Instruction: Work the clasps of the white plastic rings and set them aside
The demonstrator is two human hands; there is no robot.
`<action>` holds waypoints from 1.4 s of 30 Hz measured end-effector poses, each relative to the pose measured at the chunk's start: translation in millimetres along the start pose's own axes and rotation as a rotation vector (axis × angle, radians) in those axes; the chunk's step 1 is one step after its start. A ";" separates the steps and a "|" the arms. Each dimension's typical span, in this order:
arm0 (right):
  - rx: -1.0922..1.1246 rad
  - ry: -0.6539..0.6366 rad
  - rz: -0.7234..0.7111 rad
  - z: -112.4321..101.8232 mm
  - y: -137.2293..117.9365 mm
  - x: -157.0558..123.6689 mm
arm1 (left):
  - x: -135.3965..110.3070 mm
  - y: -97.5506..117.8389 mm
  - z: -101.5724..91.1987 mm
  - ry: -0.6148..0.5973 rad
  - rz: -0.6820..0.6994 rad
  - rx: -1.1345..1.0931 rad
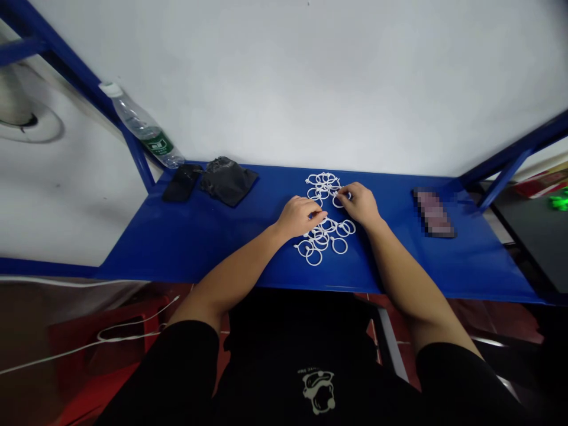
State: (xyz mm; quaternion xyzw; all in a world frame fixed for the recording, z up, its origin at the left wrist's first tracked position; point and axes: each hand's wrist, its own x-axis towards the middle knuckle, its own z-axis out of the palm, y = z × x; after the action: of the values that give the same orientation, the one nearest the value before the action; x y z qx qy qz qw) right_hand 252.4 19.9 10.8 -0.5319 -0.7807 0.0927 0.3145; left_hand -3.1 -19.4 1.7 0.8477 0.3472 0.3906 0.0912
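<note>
Two loose groups of thin white rings, each with a small eyelet, lie on the blue table. The farther rings (326,178) are heaped near the wall, and the nearer rings (314,257) are spread toward me, some overlapping. My right hand (361,205) is at the right side of the far heap, thumb and fingertips pinched on a white ring (339,205). Between the groups, on their left side, my left hand (300,217) is curled with thumb and fingertips close together beside the rings. Whatever lies between those fingertips is too small to make out.
On the blue table (222,248), a dark drawstring pouch (228,180) and a black phone-like object (181,182) lie to the left. A clear plastic bottle (146,131) stands behind them. A blurred-out flat object (433,213) lies right. Blue frame bars edge both sides.
</note>
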 end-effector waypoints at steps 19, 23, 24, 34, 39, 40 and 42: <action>0.471 -0.140 -0.228 -3.5 -48.5 -11.0 | -2.4 -9.6 1.3 0.059 -0.055 -0.045; 0.502 -0.158 -0.223 -3.5 -49.4 -11.1 | -2.0 -8.2 0.5 0.050 -0.025 -0.092; 0.507 -0.170 -0.220 -3.8 -49.0 -10.9 | -1.9 -7.5 0.7 0.043 -0.020 -0.091; 0.505 -0.218 -0.208 -5.1 -46.2 -10.1 | -1.0 -5.4 -0.5 0.026 -0.015 -0.087; 0.306 0.001 -0.078 -13.5 -17.0 -3.7 | -0.3 -6.0 -1.2 0.055 -0.004 -0.093; 0.217 0.057 -0.023 -15.5 -8.0 -1.8 | -0.4 -5.6 -0.6 0.052 0.003 -0.101; 0.052 0.080 0.106 -17.9 7.9 1.4 | -0.8 -4.2 0.3 0.031 0.014 -0.112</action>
State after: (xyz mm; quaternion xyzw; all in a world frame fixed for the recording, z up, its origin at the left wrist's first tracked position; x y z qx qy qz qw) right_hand 268.8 21.0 21.7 -0.5674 -0.7356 0.1082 0.3539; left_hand -5.4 -16.7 -0.9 0.8375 0.3200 0.4233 0.1303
